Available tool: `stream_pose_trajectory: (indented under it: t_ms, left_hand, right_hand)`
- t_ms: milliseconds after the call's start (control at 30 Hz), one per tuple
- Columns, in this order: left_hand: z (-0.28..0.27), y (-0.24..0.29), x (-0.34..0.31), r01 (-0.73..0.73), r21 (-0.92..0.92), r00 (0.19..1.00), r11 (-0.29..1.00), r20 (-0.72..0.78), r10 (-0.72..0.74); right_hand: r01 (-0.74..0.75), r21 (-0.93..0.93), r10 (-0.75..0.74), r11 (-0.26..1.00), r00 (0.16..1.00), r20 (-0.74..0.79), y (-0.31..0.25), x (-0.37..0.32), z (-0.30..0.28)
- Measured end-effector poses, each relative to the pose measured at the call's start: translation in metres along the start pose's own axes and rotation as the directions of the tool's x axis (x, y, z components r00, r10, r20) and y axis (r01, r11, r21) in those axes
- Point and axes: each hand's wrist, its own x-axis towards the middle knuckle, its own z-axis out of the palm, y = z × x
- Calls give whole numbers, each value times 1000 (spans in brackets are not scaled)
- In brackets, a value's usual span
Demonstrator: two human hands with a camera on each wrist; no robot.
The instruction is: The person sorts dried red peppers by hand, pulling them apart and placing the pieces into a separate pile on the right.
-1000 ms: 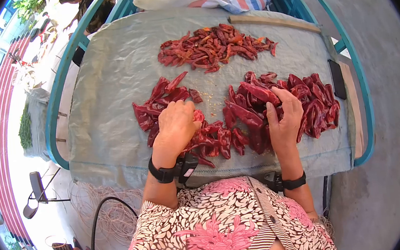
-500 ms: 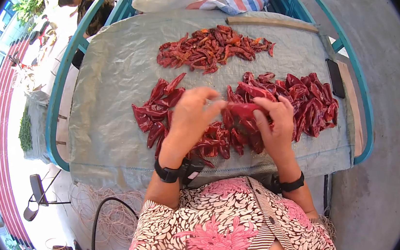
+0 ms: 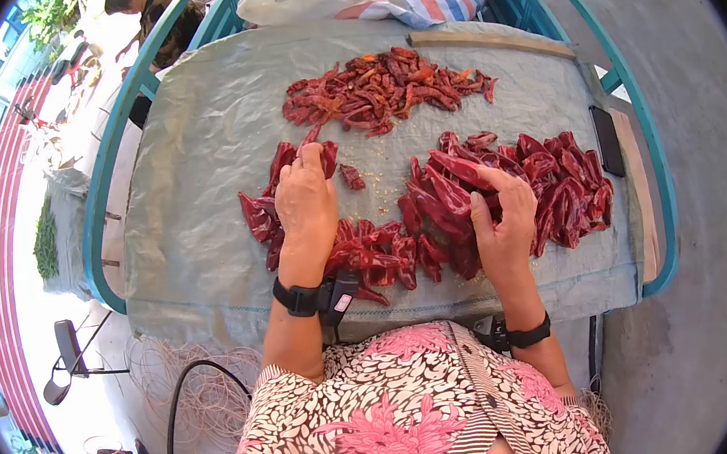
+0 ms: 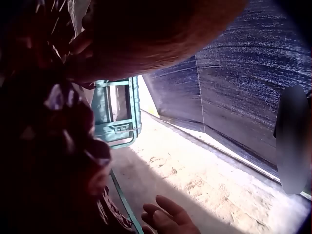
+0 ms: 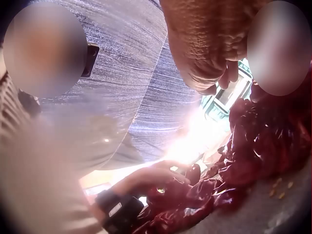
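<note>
- Head: right hand (image 3: 507, 221), thumb and fingers apart, at the right pepper heap (image 3: 568, 188); left hand (image 3: 306, 208) over the left heap (image 3: 375, 252), left of it; far heap (image 3: 389, 87) beyond, apparently kept separate by size.
- Left wrist: shadow obscures the left hand's hold; cannot tell.
- Right wrist: right pepper heap close beside right hand.

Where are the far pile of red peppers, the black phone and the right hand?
Far pile of red peppers (image 3: 386, 90): head view, its middle.
Black phone (image 3: 608, 141): head view, its upper face.
Right hand (image 3: 509, 217): head view, back of the hand.
</note>
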Motion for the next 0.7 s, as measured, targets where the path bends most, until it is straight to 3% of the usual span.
stream_pose_trajectory:
  t_ms: [33, 133, 200, 300, 367, 433, 533, 633, 700]
  left_hand:
    - [-9, 7, -2, -14, -63, 1000, 998, -7, 14]
    - [-26, 26, -8, -72, -379, 977, 922, 161, 143]
    - [-34, 41, -15, -156, -562, 898, 812, 263, 354]
    - [-31, 53, -19, -130, -722, 834, 679, 291, 469]
    - [-32, 51, -17, -121, -677, 862, 726, 292, 415]
    - [-35, 47, -13, -108, -627, 886, 772, 291, 360]
    - [-23, 25, -9, -152, -175, 985, 973, 60, 164]
    - [-22, 14, -2, 135, -48, 977, 990, 171, -125]
    - [-24, 10, 4, 195, -2, 950, 981, 248, -188]
  right_hand:
    - [13, 20, -13, 1000, 1000, 1, -1, 0, 0]
    - [92, 40, -93, 995, 995, 24, -11, 7, -4]
    - [137, 58, -141, 989, 988, 67, -22, 13, -6]
    - [177, 99, -190, 979, 970, 149, -26, 14, -2]
    - [214, 113, -233, 970, 951, 203, -11, 4, 8]
    - [168, 121, -185, 978, 972, 147, -14, 7, 5]
    - [144, 55, -149, 988, 986, 79, -9, 12, -3]
    - [37, -32, -39, 999, 998, -52, -12, 15, 0]
    - [25, -27, -25, 999, 1000, 13, -6, 10, 4]
